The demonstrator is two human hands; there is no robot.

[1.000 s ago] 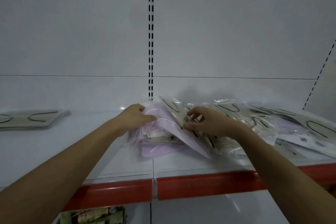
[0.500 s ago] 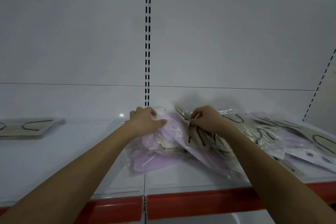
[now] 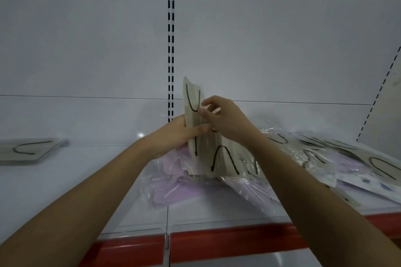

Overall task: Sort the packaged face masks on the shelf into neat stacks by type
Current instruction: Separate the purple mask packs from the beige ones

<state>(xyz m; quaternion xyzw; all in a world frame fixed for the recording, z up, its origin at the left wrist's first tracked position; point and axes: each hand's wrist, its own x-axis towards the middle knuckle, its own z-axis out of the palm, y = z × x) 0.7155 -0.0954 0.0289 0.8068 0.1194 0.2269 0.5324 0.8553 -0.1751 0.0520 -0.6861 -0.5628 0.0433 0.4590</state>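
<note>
two hands are in view, and at least two kinds of packaged mask: beige ones with black ear loops and lilac ones. one neat beige stack [image 3: 28, 149] lies flat at the far left of the shelf [image 3: 65, 180], well apart from everything else. a loose pile [image 3: 325, 158] of beige and lilac packs spreads from the middle to the right edge; the packs overlap too much to count.

the left hand [image 3: 173, 136] grips a beige bundle [image 3: 195, 115] upright, thumb curled across its front and fingers behind it. how many packs the bundle holds cannot be told. the right hand [image 3: 223, 119] is just beside it on the right, its fingertips [image 3: 204, 112] pinching the bundle's near edge. the bundle's lower end touches the pile, where more beige packs [image 3: 223, 160] lean against it. lilac packs [image 3: 171, 188] lie flat below both hands, on the near side of the pile.

half a second ago both hands were low on the pile, the left pressing a lilac pack and the right picking at beige packs. now the beige bundle stands raised between them, its top against the back panel [image 3: 86, 50].
</note>
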